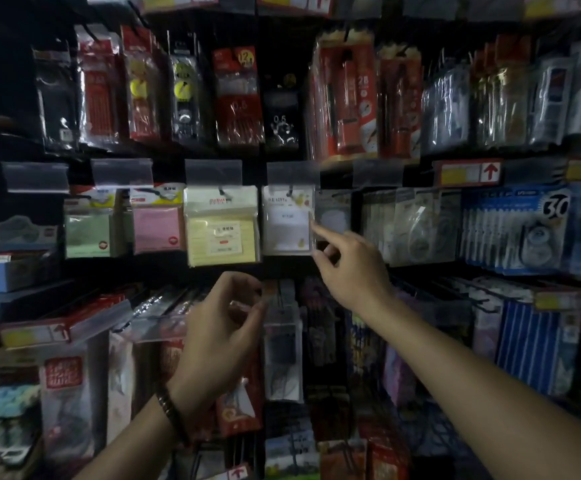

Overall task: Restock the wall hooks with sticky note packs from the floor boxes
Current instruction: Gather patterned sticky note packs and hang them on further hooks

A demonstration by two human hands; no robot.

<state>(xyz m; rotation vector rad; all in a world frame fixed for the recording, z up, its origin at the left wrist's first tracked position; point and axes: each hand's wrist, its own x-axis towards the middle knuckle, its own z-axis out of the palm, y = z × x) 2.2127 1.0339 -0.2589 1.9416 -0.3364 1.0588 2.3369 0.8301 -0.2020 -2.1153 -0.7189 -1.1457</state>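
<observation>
Right hand (347,268), empty, index finger straight, touches the right edge of the white sticky note pack (287,223), which hangs upright on its hook (290,193), face outward, beside the yellow pack (221,233). Left hand (219,317) curls its fingers; what it holds, if anything, is unclear.

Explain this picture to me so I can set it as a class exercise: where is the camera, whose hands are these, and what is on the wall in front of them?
There is no machine here. A person wears a wide-angle camera on the head, so you look forward and down along their own arms. In front hangs a dim shop wall of stationery on hooks. The middle row holds sticky notes: a green pack, a pink pack, a yellow pack and a white pack. The right hand stretches its forefinger to the right edge of the white pack and holds nothing visible. The left hand, a bracelet at its wrist, hovers lower with curled fingers; whether it pinches anything is too blurred to tell.
</observation>
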